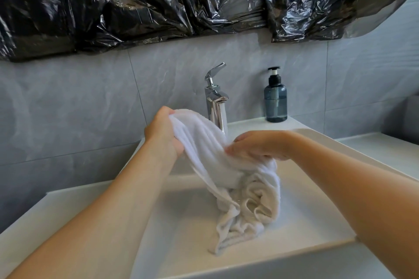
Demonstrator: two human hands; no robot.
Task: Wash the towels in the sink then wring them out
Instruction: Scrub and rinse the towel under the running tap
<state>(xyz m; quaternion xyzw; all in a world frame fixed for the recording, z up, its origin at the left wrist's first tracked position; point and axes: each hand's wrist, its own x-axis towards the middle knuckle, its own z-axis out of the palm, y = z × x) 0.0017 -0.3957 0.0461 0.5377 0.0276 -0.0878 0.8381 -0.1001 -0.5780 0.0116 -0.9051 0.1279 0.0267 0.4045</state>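
The left hand (163,135) grips the raised end of a white towel (229,179), fingers curled round the bunched cloth in front of the tap (216,102). The right hand (260,146) clutches the middle of the same towel lower down, fingers curled over it. The rest hangs in folds and its tail touches the bottom of the sink (317,222). No water can be seen running. The step looks like rubbing or gathering the cloth before wringing. To do it well, the person would likely gather the loose tail into one rope, hold both ends firmly, twist the hands opposite ways, and keep the cloth low over the basin so drips stay inside. A soap bottle (275,99) stands near the tap.
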